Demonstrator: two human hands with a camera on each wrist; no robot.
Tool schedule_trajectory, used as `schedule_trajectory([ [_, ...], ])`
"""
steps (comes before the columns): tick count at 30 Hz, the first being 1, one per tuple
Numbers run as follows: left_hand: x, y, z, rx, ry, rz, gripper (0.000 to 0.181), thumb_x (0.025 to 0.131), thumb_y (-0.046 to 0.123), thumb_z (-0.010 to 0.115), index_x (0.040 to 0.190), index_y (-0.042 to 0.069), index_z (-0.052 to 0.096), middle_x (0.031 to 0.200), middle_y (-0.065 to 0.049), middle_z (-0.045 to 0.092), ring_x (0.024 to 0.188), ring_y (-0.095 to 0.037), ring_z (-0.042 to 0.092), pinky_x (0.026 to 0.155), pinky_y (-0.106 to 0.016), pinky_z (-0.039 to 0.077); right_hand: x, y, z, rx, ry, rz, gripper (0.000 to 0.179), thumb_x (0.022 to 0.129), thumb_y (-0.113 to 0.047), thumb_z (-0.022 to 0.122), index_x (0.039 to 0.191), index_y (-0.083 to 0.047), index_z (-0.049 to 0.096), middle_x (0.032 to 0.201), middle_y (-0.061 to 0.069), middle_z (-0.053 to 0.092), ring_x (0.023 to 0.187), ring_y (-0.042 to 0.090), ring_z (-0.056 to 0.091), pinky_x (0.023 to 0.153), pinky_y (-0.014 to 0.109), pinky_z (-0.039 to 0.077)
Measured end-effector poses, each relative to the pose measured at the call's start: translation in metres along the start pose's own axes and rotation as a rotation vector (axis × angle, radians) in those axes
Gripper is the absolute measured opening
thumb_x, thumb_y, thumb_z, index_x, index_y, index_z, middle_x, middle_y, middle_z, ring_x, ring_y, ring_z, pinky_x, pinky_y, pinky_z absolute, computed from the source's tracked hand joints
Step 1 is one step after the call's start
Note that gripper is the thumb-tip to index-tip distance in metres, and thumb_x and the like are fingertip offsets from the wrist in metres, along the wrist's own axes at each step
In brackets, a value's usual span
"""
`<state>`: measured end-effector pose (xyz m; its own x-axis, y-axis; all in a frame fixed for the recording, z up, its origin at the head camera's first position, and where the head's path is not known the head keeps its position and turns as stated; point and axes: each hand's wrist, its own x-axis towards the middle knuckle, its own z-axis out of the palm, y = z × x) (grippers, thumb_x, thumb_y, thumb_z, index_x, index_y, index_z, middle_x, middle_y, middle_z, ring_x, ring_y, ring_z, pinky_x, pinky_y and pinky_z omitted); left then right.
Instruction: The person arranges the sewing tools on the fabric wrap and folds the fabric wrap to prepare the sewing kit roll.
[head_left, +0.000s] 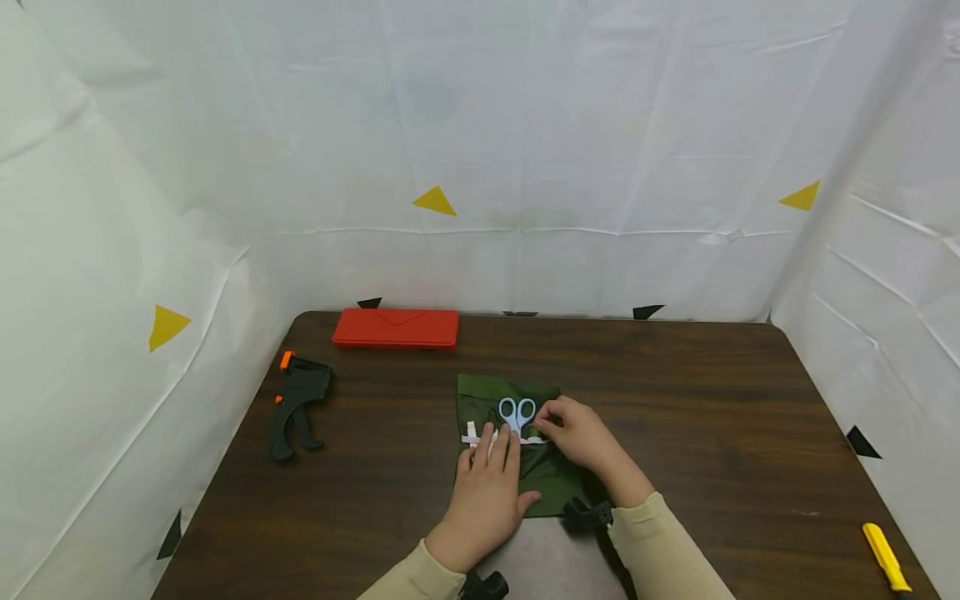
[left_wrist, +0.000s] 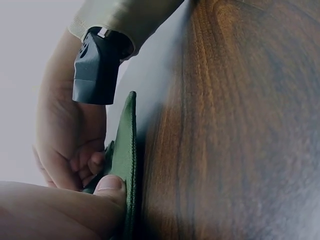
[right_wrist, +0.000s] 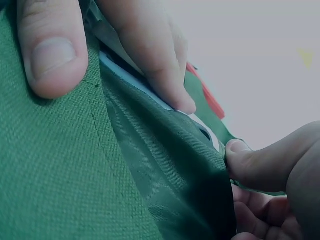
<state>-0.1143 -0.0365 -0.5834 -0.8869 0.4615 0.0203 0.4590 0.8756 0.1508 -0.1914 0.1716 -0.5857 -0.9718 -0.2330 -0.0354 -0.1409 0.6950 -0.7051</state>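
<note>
A green cloth sewing kit (head_left: 553, 487) lies unfolded near the table's front. Blue-handled scissors (head_left: 517, 412) are tucked under a white strap (head_left: 534, 441) across it, beside a small white item (head_left: 471, 428). My left hand (head_left: 486, 500) rests flat on the cloth, its straight fingertips over the strap and the lower part of the scissors. On the other side, my right hand (head_left: 572, 429) pinches the cloth at the kit's right edge. In the right wrist view, the right thumb (right_wrist: 242, 152) is on the cloth beside a scissor handle loop, with curled fingers below.
A red case (head_left: 396, 328) lies at the table's back edge. To the left is a black clamp (head_left: 302, 404) with orange parts. A yellow-handled tool (head_left: 885, 557) lies at the front right corner. White sheeting (head_left: 525, 125) surrounds the table.
</note>
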Motion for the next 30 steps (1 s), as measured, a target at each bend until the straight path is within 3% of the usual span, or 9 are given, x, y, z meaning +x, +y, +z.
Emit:
schedule_trajectory([
  [6,0.0,-0.001,0.0,-0.009,0.008,0.01,0.091,0.101,0.063,0.068,0.166,0.003,0.044,0.173,-0.016,0.044,0.164,-0.04,0.033,0.117,-0.059,0.042,0.001,0.001,-0.001,0.005,-0.014,-0.014,0.009,0.105,-0.02,0.075,0.096,-0.02,0.078,0.094,-0.003,0.066,0.084,0.012,0.058,0.081,0.037,0.049],
  [14,0.001,-0.003,0.003,-0.009,0.005,0.005,0.09,0.102,0.063,0.067,0.167,0.006,0.042,0.174,-0.014,0.043,0.165,-0.038,0.032,0.117,-0.058,0.042,-0.002,-0.004,-0.002,0.002,-0.019,0.032,0.014,0.106,-0.016,0.072,0.092,-0.015,0.076,0.094,0.0,0.068,0.082,0.014,0.058,0.078,0.036,0.049],
  [24,0.004,-0.007,0.012,-0.03,-0.003,0.007,0.094,0.101,0.066,0.066,0.169,0.007,0.039,0.175,-0.014,0.04,0.167,-0.038,0.028,0.12,-0.06,0.041,-0.001,0.001,-0.005,0.045,-0.035,0.014,0.009,0.106,-0.02,0.073,0.098,-0.02,0.078,0.099,-0.003,0.071,0.089,0.013,0.061,0.085,0.039,0.052],
  [30,0.005,-0.011,0.01,-0.061,0.007,0.012,0.096,0.099,0.067,0.07,0.169,0.009,0.04,0.173,-0.013,0.043,0.165,-0.037,0.032,0.114,-0.06,0.042,-0.003,-0.001,-0.007,0.102,-0.049,0.066,0.005,0.106,-0.019,0.072,0.102,-0.017,0.074,0.097,-0.002,0.073,0.081,0.014,0.062,0.075,0.034,0.053],
])
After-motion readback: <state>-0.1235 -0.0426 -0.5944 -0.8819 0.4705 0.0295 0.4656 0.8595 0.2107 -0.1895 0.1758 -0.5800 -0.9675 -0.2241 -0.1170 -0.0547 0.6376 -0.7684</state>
